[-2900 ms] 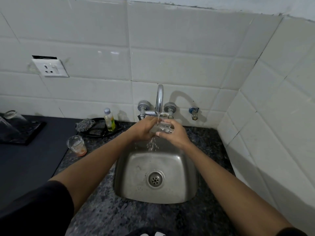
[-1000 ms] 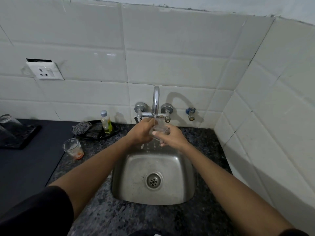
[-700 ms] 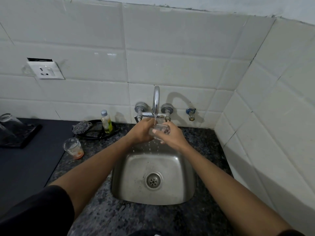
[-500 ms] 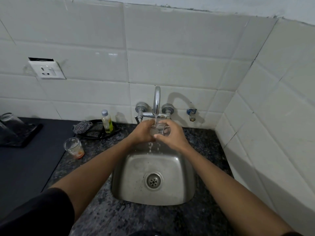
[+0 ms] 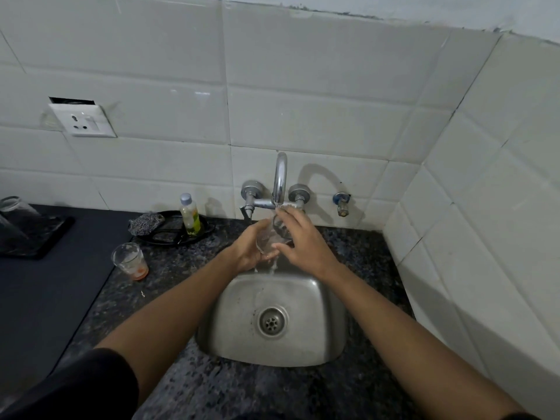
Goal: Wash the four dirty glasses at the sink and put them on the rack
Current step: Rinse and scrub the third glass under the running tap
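Note:
Under the running tap (image 5: 279,180) I hold a clear glass (image 5: 274,233), tilted with its mouth towards the spout. My left hand (image 5: 250,248) cups it from below and behind. My right hand (image 5: 298,237) grips its rim and side, fingers curled round it. Water spills off the glass into the steel sink (image 5: 306,344). A dirty glass (image 5: 130,260) with orange residue stands on the counter to the left. At the far left edge, the black rack (image 5: 39,237) carries upturned clear glasses (image 5: 15,210).
A black dish (image 5: 169,234) behind the dirty glass holds a steel scrubber (image 5: 145,222) and a small soap bottle (image 5: 189,213). White tiled walls close in behind and on the right. A wall socket (image 5: 81,121) sits at upper left. A small side tap (image 5: 341,203) is right of the mixer.
The glass has tipped from roughly level to mouth up towards the spout, and my right hand has slid higher onto its rim. My left hand dropped slightly underneath.

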### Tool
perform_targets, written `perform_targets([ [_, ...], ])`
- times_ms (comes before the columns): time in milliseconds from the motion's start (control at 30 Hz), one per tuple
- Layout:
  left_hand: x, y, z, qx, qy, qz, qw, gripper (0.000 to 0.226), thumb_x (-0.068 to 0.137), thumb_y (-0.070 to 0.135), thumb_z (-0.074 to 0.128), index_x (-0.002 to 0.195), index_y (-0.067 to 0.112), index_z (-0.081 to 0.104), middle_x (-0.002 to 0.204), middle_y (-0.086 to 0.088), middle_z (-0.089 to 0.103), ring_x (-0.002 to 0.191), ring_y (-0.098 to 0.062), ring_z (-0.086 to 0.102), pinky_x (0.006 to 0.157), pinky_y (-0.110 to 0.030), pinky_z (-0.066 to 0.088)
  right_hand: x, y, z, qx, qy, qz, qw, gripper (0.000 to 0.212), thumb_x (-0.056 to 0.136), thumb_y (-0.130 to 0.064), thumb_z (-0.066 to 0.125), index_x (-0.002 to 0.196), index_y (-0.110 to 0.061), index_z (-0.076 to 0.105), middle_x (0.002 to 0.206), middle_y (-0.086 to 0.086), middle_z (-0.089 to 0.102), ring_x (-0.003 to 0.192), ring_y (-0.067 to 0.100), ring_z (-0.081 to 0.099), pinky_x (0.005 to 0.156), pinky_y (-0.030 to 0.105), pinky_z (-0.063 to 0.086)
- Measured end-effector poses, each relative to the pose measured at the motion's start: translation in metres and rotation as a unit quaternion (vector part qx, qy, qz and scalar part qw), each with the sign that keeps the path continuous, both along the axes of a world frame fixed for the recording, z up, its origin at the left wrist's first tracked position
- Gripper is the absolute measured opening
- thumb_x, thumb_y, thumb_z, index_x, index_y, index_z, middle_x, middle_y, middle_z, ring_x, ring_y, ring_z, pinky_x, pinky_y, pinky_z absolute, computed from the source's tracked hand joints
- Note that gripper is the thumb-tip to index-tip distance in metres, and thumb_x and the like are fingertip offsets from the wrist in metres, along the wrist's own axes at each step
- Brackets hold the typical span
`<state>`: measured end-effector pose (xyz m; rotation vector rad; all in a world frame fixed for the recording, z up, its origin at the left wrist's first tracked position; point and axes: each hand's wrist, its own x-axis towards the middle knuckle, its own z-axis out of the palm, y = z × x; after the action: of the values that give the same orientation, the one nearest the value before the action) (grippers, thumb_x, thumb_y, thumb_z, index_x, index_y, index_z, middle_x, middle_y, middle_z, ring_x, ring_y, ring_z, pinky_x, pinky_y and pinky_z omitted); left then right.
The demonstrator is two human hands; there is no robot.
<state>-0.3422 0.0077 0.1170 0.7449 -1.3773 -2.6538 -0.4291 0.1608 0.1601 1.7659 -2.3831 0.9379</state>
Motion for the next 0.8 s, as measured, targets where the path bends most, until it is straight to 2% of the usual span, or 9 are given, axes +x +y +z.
perform_targets([
  [100, -0.001, 0.009, -0.003, 0.051, 0.016, 0.081, 0.995, 0.031, 0.099, 0.033, 0.046, 0.101, 0.01, 0.067, 0.085, -0.004, 0.066, 0.067, -0.016, 0.065, 0.051, -0.027, 0.053, 0.007, -0.004, 0.001, -0.043, 0.095, 0.004, 0.995, 0.051, 0.09, -0.024, 0.077, 0.134, -0.004, 0.062, 0.133, 0.01, 0.059, 0.131, 0.024, 0.05, 0.114, 0.03, 0.042],
  [200, -0.004, 0.011, -0.011, 0.053, 0.035, 0.117, 0.991, 0.032, 0.099, 0.034, 0.044, 0.094, 0.012, 0.066, 0.08, -0.003, 0.062, 0.065, -0.017, 0.061, 0.05, -0.027, 0.048, 0.007, -0.01, 0.006, -0.055, 0.143, 0.028, 0.988, 0.026, 0.092, -0.021, 0.073, 0.11, -0.003, 0.073, 0.112, 0.008, 0.07, 0.122, 0.026, 0.054, 0.103, 0.033, 0.048],
  [300, -0.009, 0.008, -0.017, 0.045, 0.055, 0.163, 0.984, 0.04, 0.101, 0.037, 0.041, 0.094, 0.012, 0.071, 0.086, -0.006, 0.062, 0.073, -0.019, 0.059, 0.062, -0.033, 0.043, 0.007, -0.019, 0.013, -0.031, 0.152, 0.022, 0.988, 0.02, 0.094, -0.022, 0.07, 0.106, -0.007, 0.074, 0.105, 0.005, 0.071, 0.11, 0.023, 0.058, 0.093, 0.035, 0.051],
  [400, -0.012, 0.007, -0.011, 0.033, 0.055, 0.178, 0.982, 0.038, 0.1, 0.03, 0.042, 0.089, 0.012, 0.073, 0.086, -0.005, 0.066, 0.077, -0.017, 0.062, 0.071, -0.033, 0.045, 0.008, -0.031, 0.016, 0.055, 0.078, -0.006, 0.995, 0.019, 0.095, -0.026, 0.065, 0.105, -0.011, 0.071, 0.105, 0.005, 0.069, 0.103, 0.023, 0.059, 0.086, 0.038, 0.053],
  [500, -0.016, 0.007, -0.009, -0.002, 0.036, 0.151, 0.988, 0.045, 0.099, 0.025, 0.041, 0.073, 0.016, 0.077, 0.072, -0.001, 0.068, 0.066, -0.014, 0.061, 0.067, -0.032, 0.043, 0.002, -0.046, 0.027, 0.229, -0.036, -0.032, 0.972, 0.021, 0.093, -0.028, 0.064, 0.105, -0.014, 0.074, 0.099, 0.005, 0.073, 0.09, 0.022, 0.071, 0.077, 0.042, 0.061],
  [600, -0.021, 0.007, -0.012, 0.015, 0.026, 0.138, 0.99, 0.043, 0.103, 0.026, 0.037, 0.086, 0.01, 0.073, 0.075, -0.004, 0.072, 0.067, -0.017, 0.066, 0.064, -0.033, 0.049, -0.009, -0.056, 0.039, 0.317, -0.209, -0.019, 0.925, 0.025, 0.095, -0.015, 0.064, 0.116, -0.02, 0.076, 0.103, 0.002, 0.078, 0.087, 0.017, 0.078, 0.063, 0.032, 0.063],
  [633, -0.022, 0.007, -0.012, 0.024, 0.022, 0.136, 0.99, 0.044, 0.105, 0.026, 0.035, 0.092, 0.008, 0.072, 0.079, -0.006, 0.074, 0.069, -0.019, 0.07, 0.062, -0.033, 0.053, -0.012, -0.058, 0.042, 0.333, -0.224, -0.011, 0.916, 0.027, 0.096, -0.013, 0.063, 0.119, -0.021, 0.075, 0.106, 0.003, 0.078, 0.089, 0.017, 0.078, 0.061, 0.03, 0.062],
  [700, -0.024, 0.005, -0.01, 0.036, -0.012, 0.129, 0.991, 0.047, 0.108, 0.031, 0.033, 0.1, 0.007, 0.072, 0.085, -0.01, 0.075, 0.069, -0.022, 0.073, 0.056, -0.032, 0.058, -0.017, -0.06, 0.047, 0.367, -0.147, 0.042, 0.918, 0.022, 0.098, -0.014, 0.063, 0.115, -0.018, 0.075, 0.103, 0.006, 0.077, 0.089, 0.02, 0.077, 0.065, 0.032, 0.063],
  [800, -0.025, -0.003, -0.01, 0.061, -0.062, 0.116, 0.989, 0.037, 0.103, 0.033, 0.042, 0.106, 0.009, 0.07, 0.096, -0.012, 0.071, 0.075, -0.025, 0.07, 0.058, -0.036, 0.06, -0.022, -0.058, 0.046, 0.398, 0.082, 0.126, 0.905, 0.01, 0.097, -0.016, 0.065, 0.101, -0.014, 0.073, 0.089, -0.003, 0.066, 0.089, 0.02, 0.067, 0.072, 0.033, 0.051],
])
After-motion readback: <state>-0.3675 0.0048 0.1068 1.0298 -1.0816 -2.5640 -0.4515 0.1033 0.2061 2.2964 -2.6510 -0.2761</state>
